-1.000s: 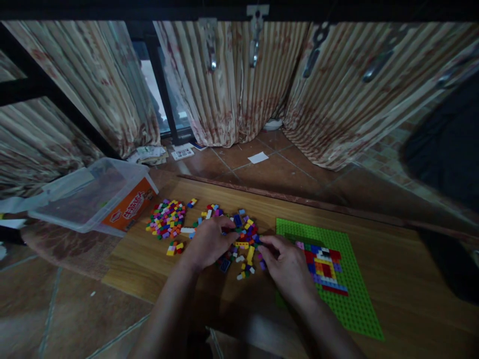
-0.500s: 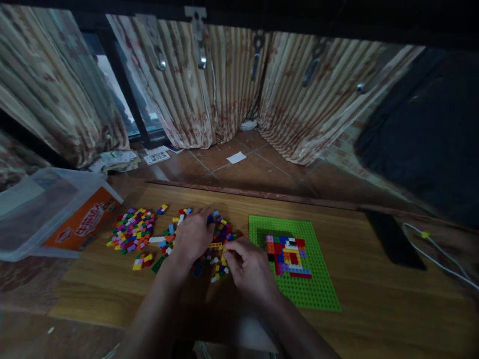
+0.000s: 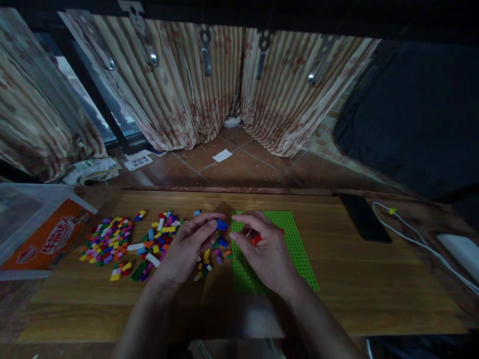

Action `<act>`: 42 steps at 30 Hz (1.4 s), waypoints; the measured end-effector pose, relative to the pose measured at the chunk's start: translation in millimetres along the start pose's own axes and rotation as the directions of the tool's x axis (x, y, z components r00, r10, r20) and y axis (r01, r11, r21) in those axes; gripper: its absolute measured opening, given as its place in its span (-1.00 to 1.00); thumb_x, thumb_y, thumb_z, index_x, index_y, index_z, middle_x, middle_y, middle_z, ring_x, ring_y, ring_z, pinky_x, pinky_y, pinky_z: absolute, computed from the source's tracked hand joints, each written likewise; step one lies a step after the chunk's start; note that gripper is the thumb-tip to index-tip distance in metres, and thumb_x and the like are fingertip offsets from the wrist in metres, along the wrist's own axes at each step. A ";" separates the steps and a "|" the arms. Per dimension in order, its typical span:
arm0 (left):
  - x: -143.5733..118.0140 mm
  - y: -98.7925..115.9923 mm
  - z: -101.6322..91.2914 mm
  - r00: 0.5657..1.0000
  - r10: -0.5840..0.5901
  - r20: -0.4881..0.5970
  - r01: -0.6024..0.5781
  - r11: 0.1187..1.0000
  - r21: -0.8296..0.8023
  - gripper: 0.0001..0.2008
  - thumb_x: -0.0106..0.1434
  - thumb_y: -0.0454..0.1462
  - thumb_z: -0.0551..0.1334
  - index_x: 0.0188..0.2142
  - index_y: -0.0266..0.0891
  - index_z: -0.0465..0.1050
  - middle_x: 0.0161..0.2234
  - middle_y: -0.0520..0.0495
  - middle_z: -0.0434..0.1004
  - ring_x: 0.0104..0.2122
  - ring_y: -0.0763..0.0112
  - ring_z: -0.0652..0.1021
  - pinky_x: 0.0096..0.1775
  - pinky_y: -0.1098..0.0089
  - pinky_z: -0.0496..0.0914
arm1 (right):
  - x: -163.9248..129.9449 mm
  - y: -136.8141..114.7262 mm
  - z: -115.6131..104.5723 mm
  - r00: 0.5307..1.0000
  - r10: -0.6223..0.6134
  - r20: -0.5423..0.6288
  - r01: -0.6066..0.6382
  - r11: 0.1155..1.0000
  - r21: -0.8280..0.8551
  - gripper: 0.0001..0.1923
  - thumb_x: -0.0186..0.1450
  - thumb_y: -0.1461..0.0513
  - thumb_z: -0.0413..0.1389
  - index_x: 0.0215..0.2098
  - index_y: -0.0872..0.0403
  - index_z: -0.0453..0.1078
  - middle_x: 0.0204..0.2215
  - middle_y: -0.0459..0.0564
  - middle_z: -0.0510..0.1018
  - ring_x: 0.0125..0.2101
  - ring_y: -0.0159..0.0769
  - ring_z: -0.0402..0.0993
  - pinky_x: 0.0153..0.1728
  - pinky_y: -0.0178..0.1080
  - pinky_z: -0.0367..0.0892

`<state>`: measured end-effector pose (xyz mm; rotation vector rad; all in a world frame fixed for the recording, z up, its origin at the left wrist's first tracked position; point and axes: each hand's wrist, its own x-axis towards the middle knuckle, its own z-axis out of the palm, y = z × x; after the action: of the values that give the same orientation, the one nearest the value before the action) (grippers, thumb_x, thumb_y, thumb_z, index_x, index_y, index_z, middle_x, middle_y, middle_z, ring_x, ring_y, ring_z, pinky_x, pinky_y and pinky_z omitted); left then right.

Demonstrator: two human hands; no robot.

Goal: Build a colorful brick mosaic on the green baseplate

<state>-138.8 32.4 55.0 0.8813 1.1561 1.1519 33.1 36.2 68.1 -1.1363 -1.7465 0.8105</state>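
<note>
At far left, the clear plastic bin (image 3: pixel 56 197), contents indistinct, sits near loose toy bricks (image 3: pixel 108 239). My left hand (image 3: pixel 187 244) pinches a blue brick (image 3: pixel 222 225); my right hand (image 3: pixel 265 249) curls over the green baseplate (image 3: pixel 243 269), its grip unclear.

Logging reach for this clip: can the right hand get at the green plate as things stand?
Probably yes: the right hand looks open and over the green plate; the left hand, holding a blue brick, is left of the plate, leaving the way free.

The right hand (image 3: pixel 270 252) partly hides seemingly red bricks (image 3: pixel 256 240).
</note>
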 end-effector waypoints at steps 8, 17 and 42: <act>1.0 -13.7 34.6 0.986 -0.063 0.152 0.078 0.992 -0.097 -0.68 0.11 -0.07 0.36 -0.24 -0.25 0.51 -0.51 0.09 0.37 -0.60 0.64 0.27 -0.59 0.59 0.11 | -6.0 5.0 -21.1 0.997 0.014 0.071 -0.006 0.994 -0.111 -0.85 0.27 0.29 0.15 -0.19 0.00 0.50 -0.29 -0.09 0.56 -0.30 -0.35 0.48 -0.25 -0.28 0.37; 13.3 -28.3 38.9 0.989 0.029 0.142 -0.069 0.956 0.285 -0.78 0.21 -0.15 0.22 -0.28 -0.27 0.48 -0.46 0.03 0.49 -0.55 0.54 0.34 -0.48 0.50 0.22 | -5.9 34.0 -77.9 0.963 0.259 0.073 -0.246 0.957 -0.157 -0.80 0.20 0.15 0.21 -0.22 0.04 0.54 -0.34 -0.03 0.62 -0.36 -0.25 0.54 -0.32 -0.22 0.42; 6.5 -47.1 42.0 0.974 -0.075 0.214 -0.046 0.859 0.510 -0.80 0.19 -0.18 0.22 -0.25 -0.24 0.46 -0.48 0.02 0.51 -0.50 0.41 0.52 -0.42 0.42 0.36 | -19.0 46.2 -60.8 0.942 0.217 0.257 -0.101 0.911 -0.399 -0.93 0.23 0.32 0.15 -0.35 0.05 0.47 -0.40 -0.08 0.52 -0.39 -0.32 0.44 -0.31 -0.26 0.29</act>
<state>-87.5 30.1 17.8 1.3730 1.2962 0.7036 108.9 39.2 47.0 -1.4948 -2.1484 0.7904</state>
